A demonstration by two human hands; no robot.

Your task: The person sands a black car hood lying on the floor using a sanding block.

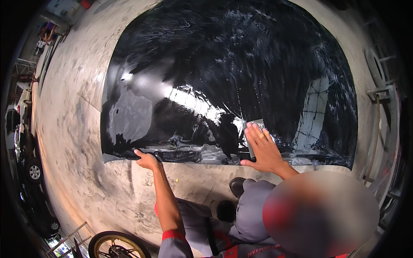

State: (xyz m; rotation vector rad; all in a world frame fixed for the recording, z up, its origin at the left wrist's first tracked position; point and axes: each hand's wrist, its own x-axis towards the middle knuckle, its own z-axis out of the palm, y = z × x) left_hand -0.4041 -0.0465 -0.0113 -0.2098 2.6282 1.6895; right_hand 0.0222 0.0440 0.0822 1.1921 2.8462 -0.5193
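Note:
A large black car hood [202,64] lies in front of me, wet and streaked with whitish liquid. A dull grey patch [131,114] shows on its left side. At the near left edge my left hand [147,160] is closed on the rim, thumb on top, the other fingers mostly hidden beneath. My right hand [263,148] presses flat on the hood right of the middle, close to the near edge. Under its fingers is a grey sheet of sandpaper [258,122], showing past the fingertips and along the thumb side. What supports the hood is hidden.
A stained concrete floor [71,99] surrounds the hood. Near my left arm stands a wheel with a gold rim [118,248]. Parked vehicles [34,171] line the far left. Another person [48,32] is at the upper left. A metal rack [383,92] stands on the right.

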